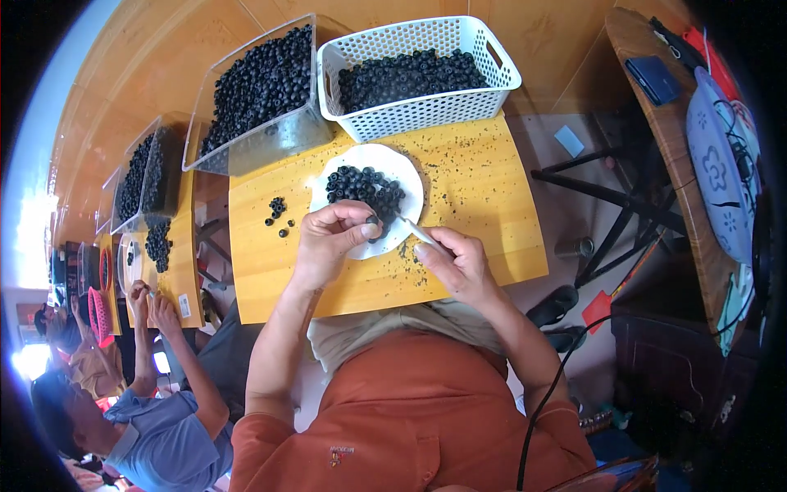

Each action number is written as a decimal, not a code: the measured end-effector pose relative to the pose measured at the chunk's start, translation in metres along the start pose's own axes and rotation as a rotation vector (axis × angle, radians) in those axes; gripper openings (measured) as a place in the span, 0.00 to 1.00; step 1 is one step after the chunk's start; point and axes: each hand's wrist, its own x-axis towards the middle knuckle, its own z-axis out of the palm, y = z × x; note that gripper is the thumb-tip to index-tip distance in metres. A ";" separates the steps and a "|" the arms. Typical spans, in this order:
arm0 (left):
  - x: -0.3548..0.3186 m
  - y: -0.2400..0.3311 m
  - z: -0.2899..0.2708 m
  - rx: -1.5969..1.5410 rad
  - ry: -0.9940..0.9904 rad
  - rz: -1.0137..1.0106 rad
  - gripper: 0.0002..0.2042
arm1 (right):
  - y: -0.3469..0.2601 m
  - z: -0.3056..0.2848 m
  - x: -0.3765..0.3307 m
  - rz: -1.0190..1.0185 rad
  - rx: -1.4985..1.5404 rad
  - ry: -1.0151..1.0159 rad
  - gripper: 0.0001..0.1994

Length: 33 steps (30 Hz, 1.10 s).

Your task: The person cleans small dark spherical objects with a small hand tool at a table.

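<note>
Dark berry (pixel 372 220), one, pinched in left hand (pixel 326 243) over white plate (pixel 412 176), between yellow table's (pixel 254 246) far and near edges; slim tool (pixel 416 231), clamped in right hand (pixel 461 262), best worked lightly, berry held steady.

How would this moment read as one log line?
left hand: pinching dark ball | right hand: holding thin tool | plate: loose balls | basket: beyond plate

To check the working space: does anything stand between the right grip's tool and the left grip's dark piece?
Nothing visible stands between the tool and the dark piece; the pile on the white plate lies below.
</note>
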 end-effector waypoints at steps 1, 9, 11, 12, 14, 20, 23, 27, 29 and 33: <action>-0.002 -0.001 0.002 -0.001 0.002 -0.001 0.09 | -0.002 0.001 0.001 0.002 0.000 -0.001 0.12; -0.011 -0.007 0.000 -0.071 0.011 -0.018 0.12 | -0.008 0.007 0.001 -0.147 -0.223 -0.012 0.15; -0.012 -0.009 0.000 -0.076 0.012 0.000 0.12 | -0.007 0.007 0.000 -0.166 -0.254 -0.012 0.15; -0.012 -0.010 -0.001 -0.083 0.011 0.018 0.13 | -0.007 0.006 0.000 -0.186 -0.286 -0.009 0.16; -0.013 -0.010 -0.001 -0.070 0.014 0.023 0.13 | -0.007 0.005 0.000 -0.207 -0.308 -0.009 0.16; -0.015 -0.005 0.002 -0.025 0.010 0.046 0.14 | -0.009 0.004 0.000 -0.277 -0.347 0.011 0.14; -0.017 -0.003 0.005 -0.002 0.013 0.074 0.13 | -0.010 0.003 0.000 -0.290 -0.345 0.006 0.13; -0.021 0.004 0.008 -0.010 -0.010 0.099 0.14 | -0.013 0.002 0.000 -0.273 -0.334 0.020 0.12; -0.029 0.014 0.017 -0.062 -0.057 0.107 0.15 | -0.007 -0.006 0.003 -0.145 -0.264 0.033 0.13; -0.028 0.021 0.024 -0.064 -0.013 0.115 0.17 | -0.016 -0.011 0.006 -0.133 -0.130 0.034 0.14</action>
